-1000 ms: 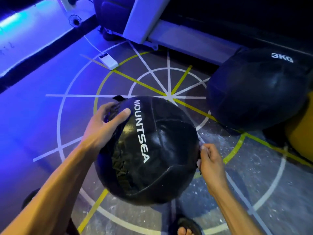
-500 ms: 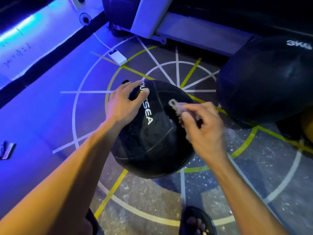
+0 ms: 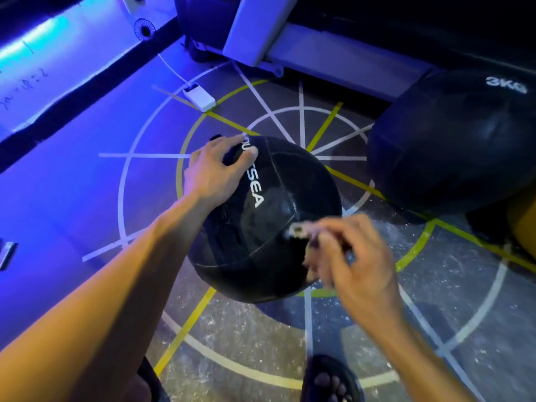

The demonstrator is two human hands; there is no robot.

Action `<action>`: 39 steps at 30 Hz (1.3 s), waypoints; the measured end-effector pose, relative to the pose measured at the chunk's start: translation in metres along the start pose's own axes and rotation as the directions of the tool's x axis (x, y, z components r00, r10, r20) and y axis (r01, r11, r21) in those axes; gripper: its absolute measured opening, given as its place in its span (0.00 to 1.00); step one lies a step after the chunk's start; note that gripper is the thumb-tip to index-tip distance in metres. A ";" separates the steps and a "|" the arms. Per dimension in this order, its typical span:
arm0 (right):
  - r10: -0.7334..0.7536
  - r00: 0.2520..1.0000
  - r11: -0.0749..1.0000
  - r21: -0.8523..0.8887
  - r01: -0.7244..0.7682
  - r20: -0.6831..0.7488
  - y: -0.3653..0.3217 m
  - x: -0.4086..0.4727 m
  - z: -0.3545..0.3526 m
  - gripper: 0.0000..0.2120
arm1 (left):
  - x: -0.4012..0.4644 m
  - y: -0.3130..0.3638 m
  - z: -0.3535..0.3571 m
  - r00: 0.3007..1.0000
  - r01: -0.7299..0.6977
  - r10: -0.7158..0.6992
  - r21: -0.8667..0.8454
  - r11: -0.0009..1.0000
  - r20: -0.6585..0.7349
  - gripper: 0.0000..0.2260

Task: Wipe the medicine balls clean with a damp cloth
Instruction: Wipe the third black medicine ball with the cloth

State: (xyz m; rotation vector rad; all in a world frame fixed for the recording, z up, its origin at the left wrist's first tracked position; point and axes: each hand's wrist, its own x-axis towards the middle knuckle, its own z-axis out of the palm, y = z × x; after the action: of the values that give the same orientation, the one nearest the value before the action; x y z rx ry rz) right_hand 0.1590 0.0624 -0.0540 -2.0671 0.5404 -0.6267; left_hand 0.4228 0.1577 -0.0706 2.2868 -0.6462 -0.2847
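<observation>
Left hand (image 3: 216,169): grip unchanged from half second ago, fingers curled over top left of near medicine ball (image 3: 269,224), steadying it on floor (image 3: 87,198).

Right hand (image 3: 352,258): pinch grip on small damp cloth (image 3: 298,229), blurred. Has slid from ball's crown down to near right flank, toward person.

Judgement: wipe stroke under way. Second ball (image 3: 452,140), marked 3KG, beyond right grip, not yet touched.

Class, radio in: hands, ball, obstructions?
Left hand gripping MOUNTSEA ball. Right hand pinching cloth at ball. 3KG ball alongside, apart.
</observation>
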 end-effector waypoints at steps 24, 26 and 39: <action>-0.374 0.923 0.926 0.084 0.367 0.093 -0.033 0.042 0.085 0.06 | -0.013 0.003 -0.005 0.985 0.094 -0.059 -0.218 0.971 0.161 0.33; -0.528 0.784 0.838 0.049 0.544 0.327 -0.015 0.004 0.095 0.04 | -0.019 0.001 -0.011 0.970 0.200 -0.146 -0.292 0.935 0.197 0.22; 0.318 0.947 0.937 0.138 -0.320 0.041 0.001 0.068 -0.020 0.07 | -0.043 -0.002 -0.013 0.977 0.125 -0.072 -0.264 0.956 0.201 0.21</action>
State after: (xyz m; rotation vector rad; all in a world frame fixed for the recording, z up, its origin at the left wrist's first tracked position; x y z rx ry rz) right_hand 0.1996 0.0096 -0.0298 -1.7967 0.7792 -0.4407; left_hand 0.3919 0.1890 -0.0620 2.0405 -0.5486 -0.6094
